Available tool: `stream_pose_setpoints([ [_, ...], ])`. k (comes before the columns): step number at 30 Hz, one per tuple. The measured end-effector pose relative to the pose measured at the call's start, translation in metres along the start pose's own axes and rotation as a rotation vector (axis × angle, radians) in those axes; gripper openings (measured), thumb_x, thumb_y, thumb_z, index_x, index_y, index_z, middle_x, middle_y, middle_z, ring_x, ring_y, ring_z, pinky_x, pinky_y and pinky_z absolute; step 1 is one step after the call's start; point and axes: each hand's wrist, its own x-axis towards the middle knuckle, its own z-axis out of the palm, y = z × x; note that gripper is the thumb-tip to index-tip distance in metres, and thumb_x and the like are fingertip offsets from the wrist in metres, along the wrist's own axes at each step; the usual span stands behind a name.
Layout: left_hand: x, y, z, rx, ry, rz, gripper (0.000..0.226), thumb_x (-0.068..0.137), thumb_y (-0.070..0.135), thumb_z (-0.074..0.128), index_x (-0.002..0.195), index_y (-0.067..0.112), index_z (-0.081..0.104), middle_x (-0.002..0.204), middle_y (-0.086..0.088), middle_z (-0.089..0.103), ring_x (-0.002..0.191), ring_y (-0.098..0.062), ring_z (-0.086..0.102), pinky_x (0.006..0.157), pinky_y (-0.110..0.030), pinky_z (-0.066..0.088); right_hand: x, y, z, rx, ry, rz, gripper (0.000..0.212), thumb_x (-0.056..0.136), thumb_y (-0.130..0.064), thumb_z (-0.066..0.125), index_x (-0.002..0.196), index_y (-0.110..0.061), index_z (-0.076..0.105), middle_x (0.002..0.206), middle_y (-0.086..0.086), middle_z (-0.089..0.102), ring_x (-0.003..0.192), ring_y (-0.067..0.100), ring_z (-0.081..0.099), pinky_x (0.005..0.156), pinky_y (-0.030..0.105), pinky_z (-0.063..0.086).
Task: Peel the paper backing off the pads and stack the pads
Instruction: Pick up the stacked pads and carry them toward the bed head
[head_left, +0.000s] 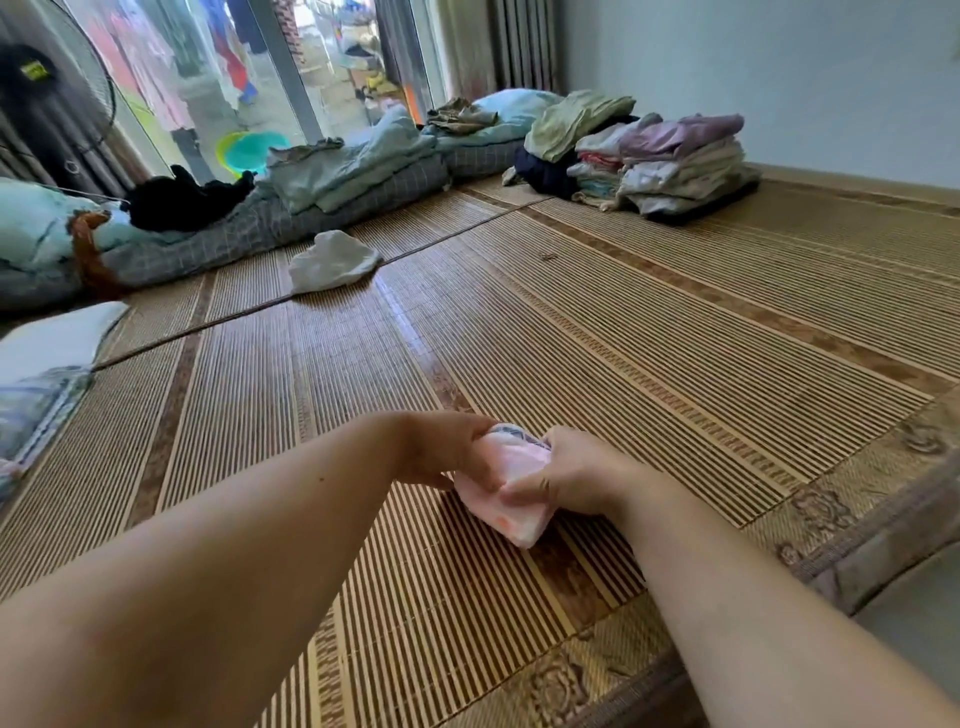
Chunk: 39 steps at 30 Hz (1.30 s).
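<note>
A small pink-and-white packet of pads (511, 486) rests on the bamboo mat (675, 364), its lower corner touching the mat. My left hand (447, 449) grips the packet's left edge from above. Gripping the right side is my right hand (576, 467), with its thumb pressed on the pink face. A bluish printed edge shows at the packet's top between the two hands. I cannot tell whether any backing is peeled away, because the fingers cover much of the packet.
A crumpled white cloth (332, 260) lies on the mat farther back. Folded clothes (665, 161) are piled at the back right, bedding (332, 182) along the back left. The mat's patterned border and bed edge (857, 540) run close on my right.
</note>
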Motion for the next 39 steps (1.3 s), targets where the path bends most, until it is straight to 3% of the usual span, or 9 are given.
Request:
stream_pose_setpoints([
  [5, -0.035, -0.024, 0.016, -0.141, 0.146, 0.250, 0.067, 0.065, -0.001, 0.075, 0.124, 0.020, 0.050, 0.114, -0.014, 0.061, 0.095, -0.028, 0.067, 0.077, -0.035, 0.056, -0.012, -0.011, 0.010, 0.025, 0.077, -0.249, 0.058, 0.065, -0.027, 0.080, 0.113, -0.029, 0.047, 0.102, -0.001, 0.057, 0.087, 0.015, 0.062, 0.072, 0.034, 0.059],
  [11, -0.104, -0.083, 0.054, -0.180, 0.554, 0.571, 0.046, 0.069, 0.022, 0.080, 0.108, 0.028, 0.057, 0.100, -0.003, 0.067, 0.086, -0.024, 0.069, 0.070, -0.036, 0.058, -0.032, -0.033, 0.048, -0.112, 0.131, -0.699, 0.056, 0.063, -0.050, 0.076, 0.110, -0.043, 0.045, 0.100, -0.022, 0.051, 0.084, -0.004, 0.057, 0.063, 0.012, 0.052],
  [14, -0.124, -0.113, 0.072, -0.091, 0.693, 0.503, 0.060, 0.064, 0.035, 0.081, 0.114, 0.043, 0.048, 0.109, 0.008, 0.060, 0.099, -0.013, 0.064, 0.074, -0.028, 0.057, -0.031, -0.030, 0.071, -0.189, -0.075, -0.643, 0.079, 0.064, -0.046, 0.079, 0.127, -0.052, 0.032, 0.114, -0.035, 0.037, 0.103, -0.003, 0.050, 0.085, 0.021, 0.049],
  [17, -0.130, -0.139, 0.085, 0.008, 0.711, 0.340, 0.074, 0.062, 0.041, 0.080, 0.121, 0.047, 0.036, 0.121, 0.010, 0.049, 0.111, -0.004, 0.052, 0.092, -0.030, 0.050, -0.025, -0.023, 0.089, -0.276, -0.196, -0.556, 0.094, 0.063, -0.034, 0.082, 0.137, -0.046, 0.025, 0.122, -0.023, 0.037, 0.113, 0.000, 0.042, 0.100, 0.025, 0.039],
  [22, -0.127, -0.146, 0.088, -0.025, 0.756, 0.305, 0.055, 0.069, 0.043, 0.075, 0.113, 0.046, 0.041, 0.109, 0.016, 0.058, 0.092, 0.007, 0.058, 0.076, -0.016, 0.050, -0.020, -0.023, 0.096, -0.173, -0.247, -0.548, 0.060, 0.065, -0.043, 0.076, 0.103, -0.068, 0.038, 0.104, -0.028, 0.057, 0.094, -0.018, 0.051, 0.070, 0.004, 0.041],
  [27, -0.121, -0.151, 0.085, -0.017, 0.870, 0.263, 0.053, 0.069, 0.043, 0.075, 0.114, 0.047, 0.046, 0.103, 0.016, 0.063, 0.091, 0.004, 0.060, 0.079, -0.022, 0.053, -0.016, -0.026, 0.102, -0.132, -0.307, -0.497, 0.059, 0.069, -0.048, 0.071, 0.117, -0.052, 0.037, 0.113, -0.020, 0.057, 0.101, -0.006, 0.055, 0.089, 0.024, 0.049],
  [31, -0.121, -0.154, 0.076, -0.224, 0.895, 0.310, 0.067, 0.070, 0.030, 0.078, 0.127, 0.037, 0.042, 0.104, 0.016, 0.062, 0.088, 0.012, 0.060, 0.067, -0.007, 0.048, -0.011, -0.036, 0.100, -0.015, -0.314, -0.455, 0.079, 0.067, -0.053, 0.073, 0.129, -0.049, 0.024, 0.121, -0.018, 0.050, 0.107, 0.003, 0.054, 0.090, 0.024, 0.047],
  [36, -0.119, -0.150, 0.068, -0.242, 0.810, 0.287, 0.060, 0.069, 0.037, 0.076, 0.113, 0.054, 0.039, 0.111, 0.014, 0.060, 0.095, 0.006, 0.060, 0.071, -0.011, 0.049, -0.003, -0.041, 0.107, 0.004, -0.304, -0.445, 0.068, 0.081, -0.034, 0.068, 0.135, -0.037, 0.026, 0.118, -0.015, 0.052, 0.107, 0.003, 0.052, 0.090, 0.023, 0.044],
  [39, -0.116, -0.146, 0.067, -0.230, 0.792, 0.255, 0.057, 0.074, 0.038, 0.069, 0.120, 0.043, 0.036, 0.111, 0.016, 0.055, 0.097, 0.001, 0.058, 0.069, -0.010, 0.048, 0.000, -0.041, 0.109, 0.037, -0.339, -0.426, 0.063, 0.085, -0.031, 0.063, 0.136, -0.036, 0.026, 0.121, -0.012, 0.053, 0.110, 0.004, 0.052, 0.093, 0.026, 0.045],
])
